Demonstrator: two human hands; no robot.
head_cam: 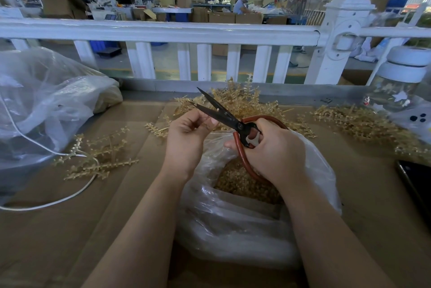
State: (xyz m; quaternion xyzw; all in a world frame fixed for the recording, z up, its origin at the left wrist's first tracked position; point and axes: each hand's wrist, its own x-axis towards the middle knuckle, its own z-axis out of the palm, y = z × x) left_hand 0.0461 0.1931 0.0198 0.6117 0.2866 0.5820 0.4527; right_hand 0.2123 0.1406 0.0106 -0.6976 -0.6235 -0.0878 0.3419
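Crinkled clear plastic bag (233, 229) of tan cut bits is sitting nearest, on brown cardboard (70, 229). Above it, right hand (277, 147) is gripping red-handled black steel scissors (224, 115), blades spread wide. Left hand (186, 133) is pinching thin tan plastic sliver (206, 119) against the lower blade. Spiky tan plastic sprues (245, 101) are lying behind.

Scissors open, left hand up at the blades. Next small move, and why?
Probably close the scissors: the right hand grips the red handles, the blades stand open, and the left hand pinches a thin tan piece right at them. The open plastic bag of cut bits lies directly below, so the snipped part should drop in.
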